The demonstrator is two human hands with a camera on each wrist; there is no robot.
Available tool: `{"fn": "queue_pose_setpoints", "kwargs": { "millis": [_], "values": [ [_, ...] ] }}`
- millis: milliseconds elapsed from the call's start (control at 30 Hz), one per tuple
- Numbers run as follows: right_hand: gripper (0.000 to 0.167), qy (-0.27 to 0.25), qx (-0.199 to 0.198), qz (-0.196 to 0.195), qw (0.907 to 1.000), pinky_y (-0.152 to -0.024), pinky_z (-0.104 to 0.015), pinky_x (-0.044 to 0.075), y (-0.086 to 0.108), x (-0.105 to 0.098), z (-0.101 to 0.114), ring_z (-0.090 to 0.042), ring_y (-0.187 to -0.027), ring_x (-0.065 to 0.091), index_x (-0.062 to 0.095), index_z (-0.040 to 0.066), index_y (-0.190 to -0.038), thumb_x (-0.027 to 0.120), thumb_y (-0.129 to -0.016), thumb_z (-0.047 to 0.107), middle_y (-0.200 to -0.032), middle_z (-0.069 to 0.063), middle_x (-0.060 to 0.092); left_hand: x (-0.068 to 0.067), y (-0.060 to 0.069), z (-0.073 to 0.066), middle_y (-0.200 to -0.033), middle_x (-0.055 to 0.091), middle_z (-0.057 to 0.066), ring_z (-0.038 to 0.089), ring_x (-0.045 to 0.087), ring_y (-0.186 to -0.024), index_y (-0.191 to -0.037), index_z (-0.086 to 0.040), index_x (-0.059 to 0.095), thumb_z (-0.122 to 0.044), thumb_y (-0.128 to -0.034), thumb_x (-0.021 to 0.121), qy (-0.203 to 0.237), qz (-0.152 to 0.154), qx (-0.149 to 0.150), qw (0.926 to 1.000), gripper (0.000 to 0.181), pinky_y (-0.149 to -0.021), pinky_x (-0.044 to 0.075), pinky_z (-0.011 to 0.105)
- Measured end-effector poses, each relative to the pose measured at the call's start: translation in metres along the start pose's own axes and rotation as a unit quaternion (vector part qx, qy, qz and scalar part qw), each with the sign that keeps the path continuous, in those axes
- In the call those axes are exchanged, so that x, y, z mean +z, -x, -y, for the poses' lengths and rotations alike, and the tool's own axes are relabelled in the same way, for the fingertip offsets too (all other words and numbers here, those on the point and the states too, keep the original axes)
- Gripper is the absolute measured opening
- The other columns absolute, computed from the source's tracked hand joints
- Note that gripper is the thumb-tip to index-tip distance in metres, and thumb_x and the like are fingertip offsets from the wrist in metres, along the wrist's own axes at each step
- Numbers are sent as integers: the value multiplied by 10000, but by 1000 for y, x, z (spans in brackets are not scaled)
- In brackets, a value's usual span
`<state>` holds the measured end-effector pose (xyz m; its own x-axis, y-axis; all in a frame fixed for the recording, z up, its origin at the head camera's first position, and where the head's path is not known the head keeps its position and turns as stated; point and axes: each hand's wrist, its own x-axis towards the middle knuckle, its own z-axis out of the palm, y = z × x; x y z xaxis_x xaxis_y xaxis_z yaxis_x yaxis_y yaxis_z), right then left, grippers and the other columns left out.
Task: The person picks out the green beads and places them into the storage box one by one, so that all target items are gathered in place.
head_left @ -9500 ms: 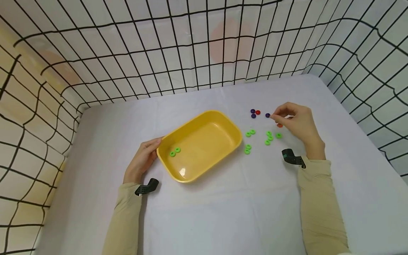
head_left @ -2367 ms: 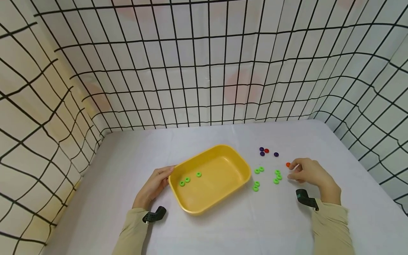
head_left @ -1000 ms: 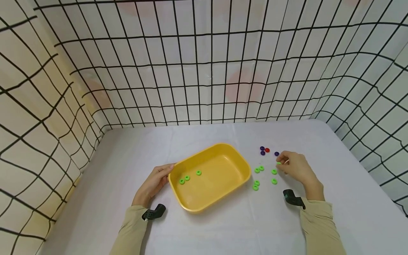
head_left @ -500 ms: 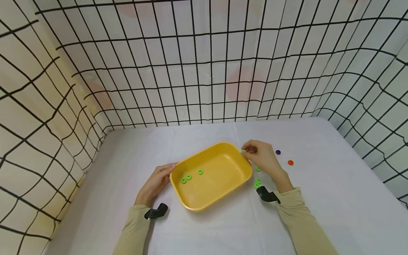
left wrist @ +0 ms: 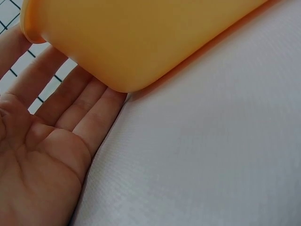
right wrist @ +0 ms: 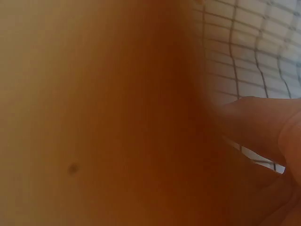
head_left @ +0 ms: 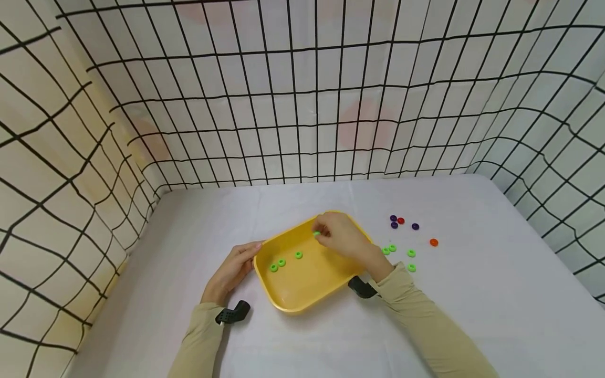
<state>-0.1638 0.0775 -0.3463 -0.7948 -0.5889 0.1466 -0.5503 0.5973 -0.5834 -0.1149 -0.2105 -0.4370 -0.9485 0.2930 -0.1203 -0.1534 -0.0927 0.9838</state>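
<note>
Left hand (head_left: pixel 231 273): fingers extended, touching left end of yellow tray (head_left: pixel 302 283), mid worktop (head_left: pixel 307 346). Inside, 3 green rings (head_left: pixel 281 264). 4 loose rings (head_left: pixel 411 255) off tray's right edge. Right hand (head_left: pixel 342 236) pinches 1 green ring (head_left: pixel 317 233) over tray. Farther: 1 orange piece (head_left: pixel 434 242), 3 purple (head_left: pixel 415 227), 1 red (head_left: pixel 400 221).

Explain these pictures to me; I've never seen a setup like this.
There's no machine, just a person's left hand and right hand. The wide picture comes from a head camera, the others from wrist cameras; the right one is mostly blur. The left hand touches the yellow tray, while the right hand pinches a green ring over it. Three green rings lie inside. On the white cloth lie more green rings, three purple pieces, a red piece and an orange piece.
</note>
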Motion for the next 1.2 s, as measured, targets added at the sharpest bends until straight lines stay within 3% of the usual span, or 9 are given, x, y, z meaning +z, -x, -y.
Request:
{"fn": "queue_pose_setpoints", "kwargs": {
  "millis": [133, 267, 700, 967, 1200],
  "values": [
    [61, 340, 255, 715, 9965, -753, -311, 522, -5, 22, 3, -159, -801, 575, 698, 46, -932, 689, -873, 31, -870, -34, 671, 0, 0, -2, -1123, 697, -56, 90, 630, -989, -1338, 172, 481, -231, -1055, 470, -15, 15, 57, 10000, 493, -883, 543, 215],
    [84, 227, 413, 968, 9942, -738, -311, 514, -5, 37, -5, -156, -775, 557, 690, 56, -865, 682, -831, -20, -832, -34, 661, 0, 0, -1, -1122, 704, -60, 89, 643, -981, -1336, 165, 490, -215, -1057, 466, 65, 55, 50, 10000, 472, -870, 550, 218],
    [52, -134, 859, 999, 9912, -762, -299, 526, -10, 43, -14, -153, -799, 574, 708, 41, -916, 717, -866, 29, -856, -27, 673, 2, 0, -2, -1136, 701, -46, 98, 640, -995, -1337, 153, 499, -229, -1049, 488, 41, -130, -85, 9999, 478, -879, 548, 218],
    [104, -112, 677, 928, 9933, -784, -297, 539, -10, 44, -15, -146, -819, 609, 717, 26, -961, 715, -858, 36, -890, -41, 701, 1, 0, -3, -1112, 704, -65, 85, 629, -977, -1329, 155, 508, -212, -1055, 467, 43, -50, -34, 10000, 460, -876, 542, 210],
    [150, -416, 614, 985, 9924, -826, -304, 554, -6, 40, -9, -177, -905, 655, 713, 15, -1029, 700, -882, 43, -989, -70, 715, 2, 0, -3, -1112, 706, -66, 81, 637, -1000, -1327, 163, 506, -207, -1053, 472, 64, -34, 15, 10000, 462, -884, 540, 214]
  ]
}}
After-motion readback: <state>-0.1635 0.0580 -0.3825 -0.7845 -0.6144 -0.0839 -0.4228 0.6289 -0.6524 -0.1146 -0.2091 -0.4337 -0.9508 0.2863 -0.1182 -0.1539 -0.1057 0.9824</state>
